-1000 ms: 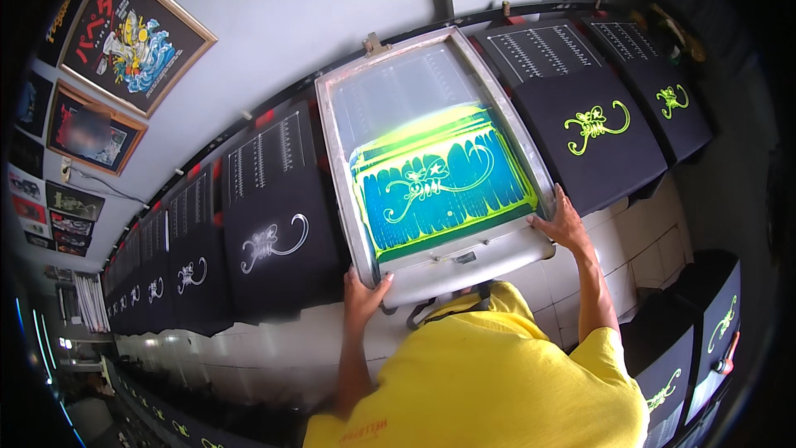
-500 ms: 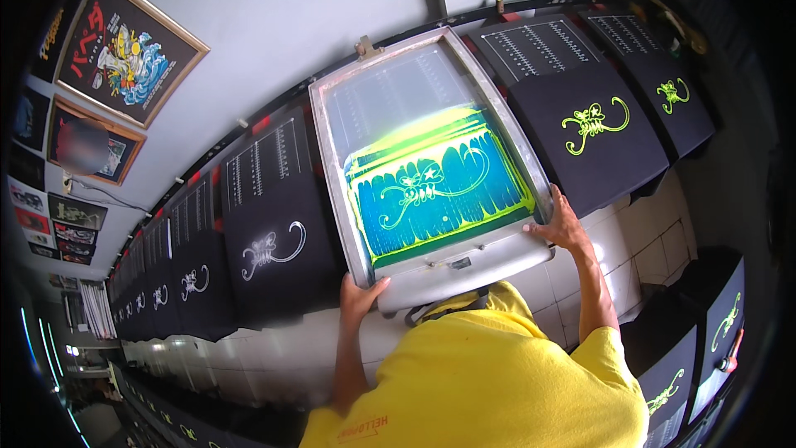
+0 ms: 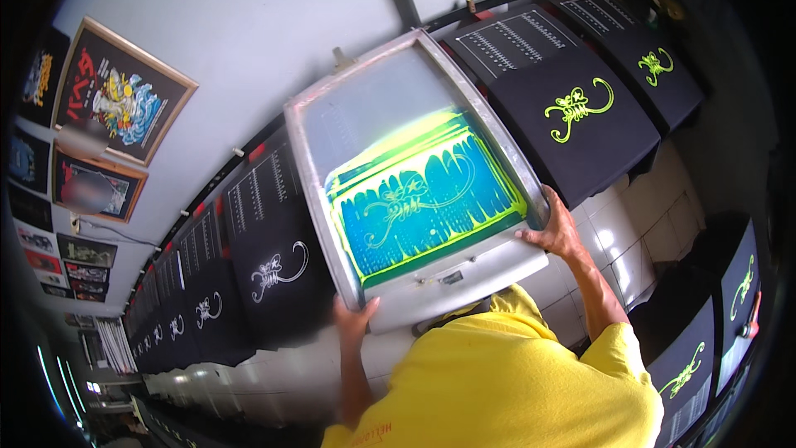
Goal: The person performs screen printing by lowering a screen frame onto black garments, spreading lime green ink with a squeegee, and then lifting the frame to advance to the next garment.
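Both my hands hold a screen-printing frame (image 3: 489,108) at its near corners. My left hand (image 3: 355,319) grips the near left corner, thumb on the rim. My right hand (image 3: 554,228) is wrapped round the near right corner, thumb on top. Inside the frame is a blue-green stencil mesh (image 3: 406,207) with a curling skull-like figure, smeared and edged with neon yellow ink. The mesh's far part is pale and cloudy. The frame appears tilted over a dark board mostly hidden beneath it. A dark shirt (image 3: 576,116) with a neon yellow print lies just right of it.
Leftward runs a row of dark shirts (image 3: 282,282) with white prints. Another yellow-printed shirt (image 3: 655,66) lies far right, and more printed shirts (image 3: 692,365) at the lower right. Framed posters (image 3: 124,91) hang on the left wall. A tiled floor (image 3: 647,224) shows behind the boards.
The frame has shifted slightly up and left in view, with both hands still on it. Shirt-board markings under the mesh have faded, as if the frame rose off the surface. The view has turned somewhat.
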A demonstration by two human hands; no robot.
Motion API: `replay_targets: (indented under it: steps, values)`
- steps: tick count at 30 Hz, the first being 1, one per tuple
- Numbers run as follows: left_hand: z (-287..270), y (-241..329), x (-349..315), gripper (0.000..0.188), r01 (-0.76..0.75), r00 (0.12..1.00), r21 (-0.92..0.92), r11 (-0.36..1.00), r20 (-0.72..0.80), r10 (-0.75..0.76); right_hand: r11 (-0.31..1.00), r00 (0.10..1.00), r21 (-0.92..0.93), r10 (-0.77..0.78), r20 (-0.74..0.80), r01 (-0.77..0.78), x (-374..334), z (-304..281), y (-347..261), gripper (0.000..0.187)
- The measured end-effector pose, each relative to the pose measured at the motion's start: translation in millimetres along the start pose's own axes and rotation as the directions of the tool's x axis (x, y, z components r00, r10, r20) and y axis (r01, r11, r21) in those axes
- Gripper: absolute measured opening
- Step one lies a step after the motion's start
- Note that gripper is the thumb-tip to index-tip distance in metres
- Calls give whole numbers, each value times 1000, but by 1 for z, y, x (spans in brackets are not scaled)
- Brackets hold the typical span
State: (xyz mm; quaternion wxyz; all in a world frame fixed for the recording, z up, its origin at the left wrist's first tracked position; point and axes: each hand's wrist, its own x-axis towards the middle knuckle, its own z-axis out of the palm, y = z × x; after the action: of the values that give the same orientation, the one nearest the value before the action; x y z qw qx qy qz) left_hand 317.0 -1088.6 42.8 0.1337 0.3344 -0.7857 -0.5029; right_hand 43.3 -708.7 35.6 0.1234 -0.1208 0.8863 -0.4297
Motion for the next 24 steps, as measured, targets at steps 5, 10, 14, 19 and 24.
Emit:
replay_targets:
  steps: [5,10,14,19,24]
  values:
    - [-57,-17,-35,72,136,976,124,983,-189,-112,992,993,56,-115,-13,116,-26,16,-39,123]
    - [-145,-28,-75,80,108,957,114,988,-279,-72,972,962,83,-229,149,219,-29,55,-102,125]
    - [-211,-53,-133,76,213,878,297,931,-476,-49,934,893,197,-344,290,297,-32,97,-133,122]
    - [-242,-90,-224,81,317,807,423,849,-590,-7,899,776,229,-437,455,372,-34,132,-157,120]
    - [-149,7,-259,82,370,678,-3,929,-683,-272,855,671,230,-509,539,464,-34,151,-171,117]
